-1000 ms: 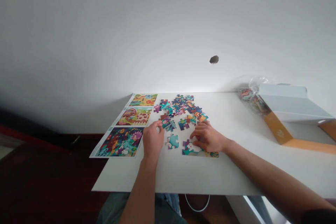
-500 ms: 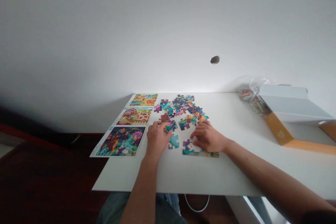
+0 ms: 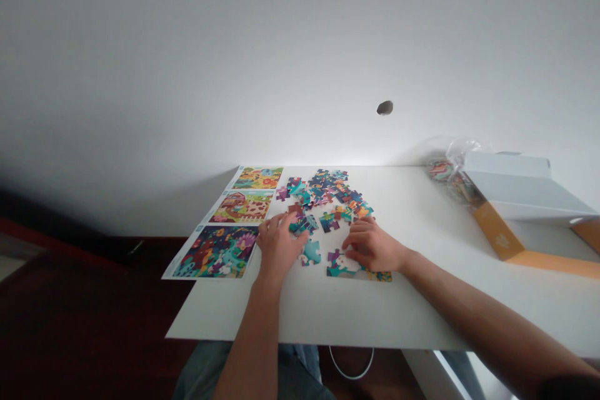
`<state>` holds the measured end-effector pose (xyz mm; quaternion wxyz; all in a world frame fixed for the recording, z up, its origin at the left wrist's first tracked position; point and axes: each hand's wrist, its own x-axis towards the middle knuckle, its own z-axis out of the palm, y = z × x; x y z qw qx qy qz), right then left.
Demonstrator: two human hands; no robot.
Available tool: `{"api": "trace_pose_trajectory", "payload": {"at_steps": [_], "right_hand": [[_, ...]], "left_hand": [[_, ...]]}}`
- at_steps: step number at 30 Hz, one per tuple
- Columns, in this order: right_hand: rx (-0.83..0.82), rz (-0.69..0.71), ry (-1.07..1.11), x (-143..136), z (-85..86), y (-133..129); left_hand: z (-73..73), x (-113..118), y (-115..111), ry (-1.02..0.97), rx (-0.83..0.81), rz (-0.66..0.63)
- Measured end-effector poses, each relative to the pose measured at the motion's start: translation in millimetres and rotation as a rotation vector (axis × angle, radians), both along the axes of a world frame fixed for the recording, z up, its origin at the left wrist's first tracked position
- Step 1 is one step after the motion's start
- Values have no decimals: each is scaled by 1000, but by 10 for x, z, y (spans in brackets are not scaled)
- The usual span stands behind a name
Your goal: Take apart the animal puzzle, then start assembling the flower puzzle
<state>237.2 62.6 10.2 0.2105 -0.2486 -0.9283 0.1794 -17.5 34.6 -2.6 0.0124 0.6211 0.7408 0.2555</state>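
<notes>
A heap of colourful puzzle pieces (image 3: 323,190) lies on the white table. My left hand (image 3: 278,242) has its fingers apart, beside a teal piece (image 3: 311,252) and several darker pieces (image 3: 304,223). Over a joined strip of pieces (image 3: 344,266) rests my right hand (image 3: 372,245), its fingers bent together; whatever they hold, if anything, is hidden. A purple and green piece (image 3: 329,220) lies between the hands. To the left is a sheet with three printed pictures (image 3: 220,252), the lowest one dark.
An opened white and orange box (image 3: 501,234) stands at the right, with a clear plastic bag (image 3: 462,165) of pieces against it. Behind the table (image 3: 319,319) rises a white wall (image 3: 300,62) with a hole. A white cable hangs below the front edge.
My left hand has shifted slightly left and spread its fingers, uncovering more of the dark pieces. My right hand has hardly moved.
</notes>
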Motion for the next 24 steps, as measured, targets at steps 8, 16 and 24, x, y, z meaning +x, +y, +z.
{"api": "trace_pose_trajectory", "payload": {"at_steps": [8, 16, 24], "right_hand": [[144, -563, 68, 56, -92, 88], [11, -737, -113, 70, -137, 134], [-16, -744, -103, 65, -136, 124]], "left_hand": [[11, 14, 0, -21, -37, -13], [-16, -87, 18, -138, 166, -33], [-26, -220, 16, -248, 134, 57]]}}
